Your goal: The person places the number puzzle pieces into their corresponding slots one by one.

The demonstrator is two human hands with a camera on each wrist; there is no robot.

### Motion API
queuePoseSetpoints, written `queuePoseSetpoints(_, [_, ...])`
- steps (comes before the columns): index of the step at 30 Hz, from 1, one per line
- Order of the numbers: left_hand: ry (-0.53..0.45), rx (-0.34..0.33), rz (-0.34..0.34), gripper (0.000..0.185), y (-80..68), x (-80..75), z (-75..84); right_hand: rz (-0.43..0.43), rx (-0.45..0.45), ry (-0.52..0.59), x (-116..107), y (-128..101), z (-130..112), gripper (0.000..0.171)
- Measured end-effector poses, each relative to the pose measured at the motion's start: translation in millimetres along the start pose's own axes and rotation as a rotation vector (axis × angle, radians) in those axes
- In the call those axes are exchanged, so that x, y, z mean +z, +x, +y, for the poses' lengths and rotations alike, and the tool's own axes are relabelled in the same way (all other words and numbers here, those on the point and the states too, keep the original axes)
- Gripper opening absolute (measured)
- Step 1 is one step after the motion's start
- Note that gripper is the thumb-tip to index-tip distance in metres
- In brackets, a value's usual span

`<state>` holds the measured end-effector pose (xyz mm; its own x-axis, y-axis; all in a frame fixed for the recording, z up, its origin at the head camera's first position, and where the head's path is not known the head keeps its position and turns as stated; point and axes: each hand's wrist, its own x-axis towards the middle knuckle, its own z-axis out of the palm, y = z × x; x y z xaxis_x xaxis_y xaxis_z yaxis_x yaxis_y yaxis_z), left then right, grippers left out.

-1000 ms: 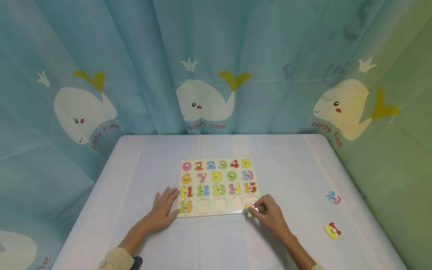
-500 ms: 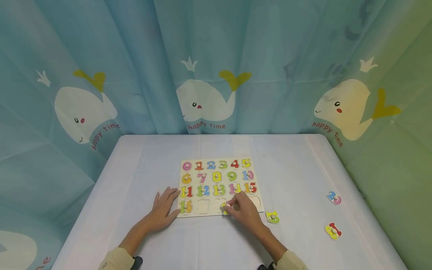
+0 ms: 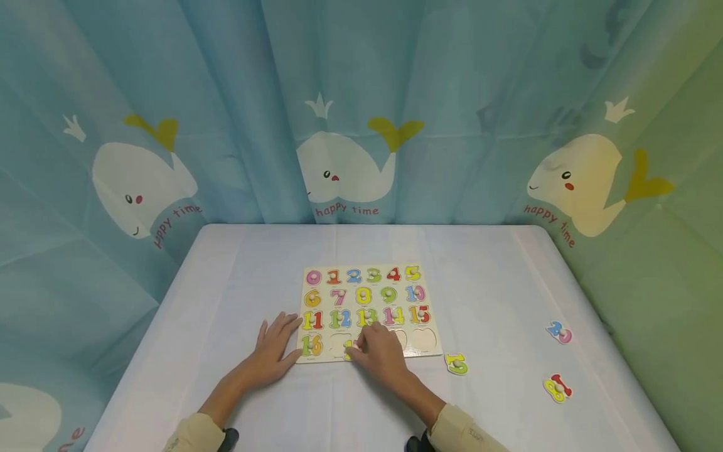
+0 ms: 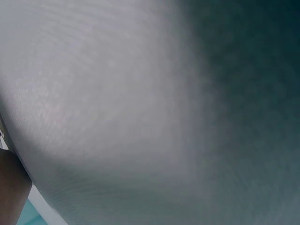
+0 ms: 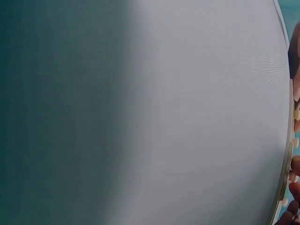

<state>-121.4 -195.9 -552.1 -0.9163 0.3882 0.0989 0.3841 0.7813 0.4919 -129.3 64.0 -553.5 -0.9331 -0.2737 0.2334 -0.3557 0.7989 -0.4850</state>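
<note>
A wooden number puzzle board (image 3: 425,339) lies on the table, with knobbed pieces 0 to 16 in their recesses. My left hand (image 3: 272,351) rests flat at the board's left edge, fingers extended, its fingertips and thumb on the rim. With thumb and fingers, my right hand (image 3: 380,355) pinches a yellow and pink number piece (image 3: 348,351) over the bottom row, at the recess just right of the 16. The hand partly hides the piece and the neighbouring recess. Its fingers show only at the right margin of the right wrist view.
A yellow and green number piece (image 3: 456,363) lies just off the board's lower right corner. Farther right on the white table (image 3: 497,282) are a blue and pink 20 piece (image 3: 559,332) and a red and yellow 18 piece (image 3: 557,388). A whale-print curtain (image 3: 452,176) hangs behind.
My right hand has moved left along the bottom row, carrying the yellow and pink piece from the board's right corner. This uncovers the yellow and green piece. My left hand has stayed still.
</note>
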Motion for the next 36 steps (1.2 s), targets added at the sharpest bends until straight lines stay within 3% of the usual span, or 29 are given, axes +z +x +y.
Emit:
queuePoseSetpoints(9, [0.008,-0.011,-0.024,0.061,0.4,0.2,-0.6,-0.016,-0.027,-0.047,8,15,-18,0.031])
queuePoseSetpoints(19, [0.010,0.006,-0.008,0.061,-0.1,2.2,-4.3,-0.058,-0.006,-0.012,13,18,-22,0.029])
queuePoseSetpoints(26, [0.013,0.018,0.017,0.059,-1.7,2.9,-4.3,-0.041,-0.074,-0.071,15,15,-22,0.027])
queuePoseSetpoints(36, [0.009,-0.005,-0.031,0.060,0.5,2.3,-2.4,-0.046,0.030,-0.021,-8,3,-7,0.023])
